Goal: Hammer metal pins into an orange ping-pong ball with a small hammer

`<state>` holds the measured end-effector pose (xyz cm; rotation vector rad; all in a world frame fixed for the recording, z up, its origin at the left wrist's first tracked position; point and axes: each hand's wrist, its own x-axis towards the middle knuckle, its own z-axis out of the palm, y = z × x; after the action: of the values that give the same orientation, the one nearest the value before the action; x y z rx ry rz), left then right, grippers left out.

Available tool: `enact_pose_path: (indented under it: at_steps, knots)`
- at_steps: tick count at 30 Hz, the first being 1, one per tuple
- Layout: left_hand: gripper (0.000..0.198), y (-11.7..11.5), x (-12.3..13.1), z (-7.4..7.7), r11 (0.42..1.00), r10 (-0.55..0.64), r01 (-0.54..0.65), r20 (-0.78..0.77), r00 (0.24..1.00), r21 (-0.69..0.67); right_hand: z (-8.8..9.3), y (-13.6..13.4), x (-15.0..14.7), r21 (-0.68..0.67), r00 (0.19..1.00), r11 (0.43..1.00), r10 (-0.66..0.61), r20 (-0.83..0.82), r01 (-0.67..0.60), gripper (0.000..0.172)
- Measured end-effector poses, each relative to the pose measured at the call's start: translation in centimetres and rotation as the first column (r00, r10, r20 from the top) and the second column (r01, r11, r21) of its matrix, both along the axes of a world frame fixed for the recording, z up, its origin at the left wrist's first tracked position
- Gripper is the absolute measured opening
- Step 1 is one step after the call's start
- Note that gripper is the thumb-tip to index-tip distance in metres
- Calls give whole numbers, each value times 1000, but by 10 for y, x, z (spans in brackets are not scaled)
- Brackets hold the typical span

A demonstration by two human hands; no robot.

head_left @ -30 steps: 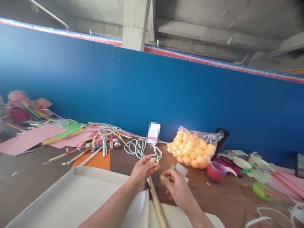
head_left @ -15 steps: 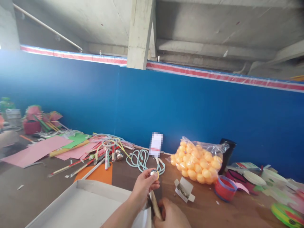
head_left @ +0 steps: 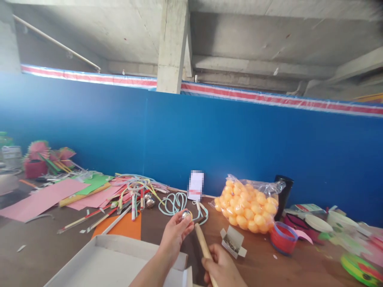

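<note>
My left hand [head_left: 176, 229] is closed on a shiny silver ball [head_left: 186, 215], held between the thumb and fingers above the table. A pale wooden stick [head_left: 203, 243] is gripped in my right hand [head_left: 221, 263], its upper end tilted toward my left hand and apart from the ball. Below my left forearm lies a shallow white box lid or tray [head_left: 119, 263]. A small open carton [head_left: 233, 241] with small metal pieces sits to the right of my right hand. Behind my hands is a coiled light-blue rope [head_left: 173, 203].
A clear bag of orange balls [head_left: 248, 205] stands at the back right, beside a black cylinder [head_left: 284, 195]. Red-and-blue tape roll [head_left: 283, 239] lies farther right. Pink paper [head_left: 44, 199], sticks and two silver balls [head_left: 150, 202] lie left. A blue partition [head_left: 209, 139] closes the back.
My right hand has risen with the wooden stick, so more of the stick shows. My left hand has shifted slightly left, still holding the silver ball. The view has tilted up a little.
</note>
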<state>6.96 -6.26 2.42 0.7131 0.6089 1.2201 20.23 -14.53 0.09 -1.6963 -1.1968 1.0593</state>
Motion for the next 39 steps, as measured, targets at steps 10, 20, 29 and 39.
enact_pose_path:
  at_steps: [10,20,29,39]
  knots:
    - [18,14,-3,-7,992,108,-102,80,991,-79,26,-19,-10,373,973,928,73,-217,13,50]
    - [17,13,-2,-9,992,117,-114,50,992,-50,30,-26,-22,393,993,918,-1,-116,47,51]
    - [21,11,-2,-7,996,89,-89,23,996,-9,37,-29,-25,405,994,912,-26,-104,66,52]
    - [25,10,-4,-11,998,57,-57,61,996,-7,39,-30,-20,367,993,930,13,-117,31,53]
